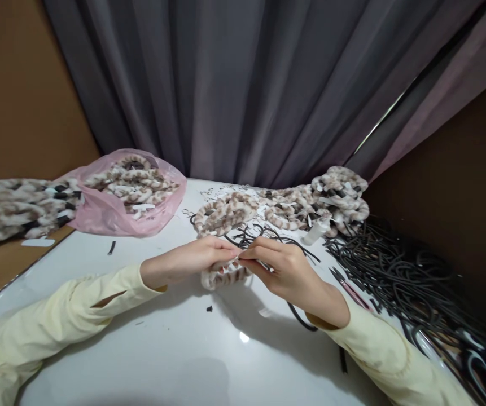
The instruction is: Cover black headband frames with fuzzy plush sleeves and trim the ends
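Over the middle of the white table (162,349), my left hand (192,260) and my right hand (287,268) meet fingertip to fingertip. Both are closed in a pinch at the upper edge of a fluffy white-and-brown band (228,277), which hangs in a loop below them. My fingers hide the exact spot they grip. Just beyond lie black cords (263,230); one cord (301,317) also shows below my right wrist. Another fluffy band (228,211) rests behind my hands.
A pink plastic bag (115,220) at the left holds several fluffy bands, with more (14,208) beside it. At the right are piled bands (340,194), a small clear bottle (316,231), scissors (355,292) and a large heap of black cord (399,276). A grey curtain (243,84) hangs behind.
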The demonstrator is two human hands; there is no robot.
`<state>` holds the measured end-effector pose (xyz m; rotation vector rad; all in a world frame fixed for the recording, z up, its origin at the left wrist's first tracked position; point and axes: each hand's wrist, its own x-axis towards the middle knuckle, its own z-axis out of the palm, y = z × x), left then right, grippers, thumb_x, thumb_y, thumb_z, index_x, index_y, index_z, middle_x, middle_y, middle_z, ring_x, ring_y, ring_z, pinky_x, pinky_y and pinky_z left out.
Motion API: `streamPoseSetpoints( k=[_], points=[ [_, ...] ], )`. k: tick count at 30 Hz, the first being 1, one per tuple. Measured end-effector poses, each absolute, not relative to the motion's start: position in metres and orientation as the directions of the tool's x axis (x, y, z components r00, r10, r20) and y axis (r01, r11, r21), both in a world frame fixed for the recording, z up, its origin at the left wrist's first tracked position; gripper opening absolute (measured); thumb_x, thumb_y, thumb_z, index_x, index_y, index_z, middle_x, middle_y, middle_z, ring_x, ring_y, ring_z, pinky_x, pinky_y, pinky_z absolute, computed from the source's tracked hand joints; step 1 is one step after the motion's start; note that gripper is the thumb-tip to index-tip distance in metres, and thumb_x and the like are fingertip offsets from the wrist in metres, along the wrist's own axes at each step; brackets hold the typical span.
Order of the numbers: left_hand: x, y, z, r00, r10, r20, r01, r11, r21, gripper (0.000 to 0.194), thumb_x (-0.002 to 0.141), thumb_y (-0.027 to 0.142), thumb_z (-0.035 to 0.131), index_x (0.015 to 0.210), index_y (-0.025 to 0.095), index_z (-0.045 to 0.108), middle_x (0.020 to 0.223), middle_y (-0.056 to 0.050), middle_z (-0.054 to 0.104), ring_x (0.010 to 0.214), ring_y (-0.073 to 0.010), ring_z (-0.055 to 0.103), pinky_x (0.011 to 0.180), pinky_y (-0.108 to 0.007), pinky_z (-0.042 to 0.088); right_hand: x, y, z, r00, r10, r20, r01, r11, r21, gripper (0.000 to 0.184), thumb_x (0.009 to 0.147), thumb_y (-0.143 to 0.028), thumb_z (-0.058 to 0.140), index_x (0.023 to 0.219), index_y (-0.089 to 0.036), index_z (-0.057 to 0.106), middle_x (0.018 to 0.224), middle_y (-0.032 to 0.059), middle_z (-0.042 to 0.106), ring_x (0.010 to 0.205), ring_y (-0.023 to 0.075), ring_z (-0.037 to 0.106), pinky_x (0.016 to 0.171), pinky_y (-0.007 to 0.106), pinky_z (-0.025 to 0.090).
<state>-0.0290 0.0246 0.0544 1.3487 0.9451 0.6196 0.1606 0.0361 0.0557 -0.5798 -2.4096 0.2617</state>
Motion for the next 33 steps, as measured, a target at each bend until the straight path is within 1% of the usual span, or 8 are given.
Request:
streamPoseSetpoints(
  k=[3, 6, 11, 15, 21, 24, 27, 33],
  points=[
    [-0.0293, 0.0250, 0.0544, 0.523, 0.830, -0.193, 0.173, 0.118, 0.978, 0.024, 0.080, 0.031, 0.048, 0.064, 0.015, 0.053, 0.060, 0.003, 0.035, 0.055, -0.0094, 0.030, 0.051, -0.022, 0.025, 0.1600, 0.0365, 0.0592, -0.678, 0.469, 0.566, 0.289, 0.878, -0.382, 0.010, 0.085, -0.015, 0.052, 0.081, -0.015, 0.062, 0.072, 0.0041, 0.061, 0.064, 0.0105, 0.056, 0.059, 0.020, 0.043],
    [-0.0301, 0.0267, 0.0517, 0.538, 0.808, -0.239, 0.107, 0.216, 0.971, 0.023, 0.079, 0.031, 0.049, 0.063, 0.015, 0.051, 0.062, 0.002, 0.038, 0.056, -0.0100, 0.034, 0.053, -0.022, 0.031, 0.1585, 0.0374, 0.0600, -0.652, 0.488, 0.580, 0.254, 0.862, -0.440, 0.008, 0.083, -0.014, 0.055, 0.081, -0.015, 0.063, 0.069, 0.0031, 0.061, 0.061, 0.0097, 0.056, 0.057, 0.019, 0.042],
    [-0.0302, 0.0258, 0.0542, 0.513, 0.811, -0.280, 0.023, 0.313, 0.949, 0.019, 0.074, 0.030, 0.055, 0.065, 0.014, 0.057, 0.064, 0.001, 0.046, 0.060, -0.0110, 0.041, 0.057, -0.022, 0.036, 0.1543, 0.0389, 0.0542, -0.607, 0.482, 0.632, 0.197, 0.861, -0.469, 0.006, 0.082, -0.014, 0.058, 0.081, -0.015, 0.064, 0.068, 0.0044, 0.062, 0.062, 0.0117, 0.055, 0.058, 0.022, 0.043],
    [-0.0295, 0.0244, 0.0595, 0.516, 0.796, -0.316, -0.027, 0.384, 0.923, 0.017, 0.073, 0.029, 0.058, 0.069, 0.013, 0.063, 0.071, -0.003, 0.058, 0.072, -0.0146, 0.052, 0.066, -0.024, 0.039, 0.1519, 0.0395, 0.0513, -0.566, 0.484, 0.668, 0.177, 0.862, -0.475, 0.005, 0.080, -0.012, 0.059, 0.079, -0.015, 0.064, 0.068, 0.0051, 0.063, 0.065, 0.0140, 0.055, 0.063, 0.027, 0.044],
    [-0.0305, 0.0272, 0.0575, 0.537, 0.785, -0.307, -0.069, 0.404, 0.912, 0.019, 0.075, 0.028, 0.058, 0.074, 0.012, 0.067, 0.073, -0.005, 0.062, 0.076, -0.0159, 0.056, 0.069, -0.025, 0.041, 0.1538, 0.0403, 0.0524, -0.559, 0.583, 0.590, 0.216, 0.789, -0.575, 0.005, 0.078, -0.013, 0.062, 0.078, -0.016, 0.066, 0.071, 0.0047, 0.065, 0.068, 0.0142, 0.057, 0.062, 0.026, 0.046],
    [-0.0314, 0.0286, 0.0562, 0.565, 0.769, -0.299, -0.071, 0.406, 0.911, 0.018, 0.076, 0.027, 0.056, 0.073, 0.012, 0.067, 0.075, -0.005, 0.063, 0.078, -0.0159, 0.055, 0.070, -0.024, 0.040, 0.1552, 0.0412, 0.0521, -0.555, 0.613, 0.562, 0.243, 0.766, -0.595, 0.006, 0.079, -0.013, 0.061, 0.079, -0.016, 0.067, 0.072, 0.0049, 0.065, 0.068, 0.0141, 0.058, 0.063, 0.027, 0.046],
    [-0.0318, 0.0291, 0.0566, 0.571, 0.766, -0.294, -0.056, 0.394, 0.917, 0.019, 0.077, 0.025, 0.055, 0.069, 0.012, 0.065, 0.073, -0.005, 0.061, 0.078, -0.0160, 0.054, 0.068, -0.024, 0.039, 0.1563, 0.0416, 0.0519, -0.577, 0.572, 0.583, 0.245, 0.802, -0.544, 0.010, 0.080, -0.011, 0.059, 0.079, -0.017, 0.066, 0.072, 0.0044, 0.066, 0.069, 0.0144, 0.056, 0.066, 0.028, 0.045],
    [-0.0312, 0.0274, 0.0580, 0.562, 0.770, -0.301, -0.039, 0.389, 0.921, 0.016, 0.075, 0.021, 0.055, 0.074, 0.011, 0.067, 0.075, -0.004, 0.063, 0.071, -0.0133, 0.053, 0.065, -0.023, 0.038, 0.1571, 0.0401, 0.0538, -0.623, 0.430, 0.653, 0.261, 0.902, -0.345, 0.016, 0.081, -0.005, 0.053, 0.080, -0.017, 0.063, 0.073, 0.0034, 0.067, 0.071, 0.0161, 0.052, 0.068, 0.032, 0.041]
  ],
)
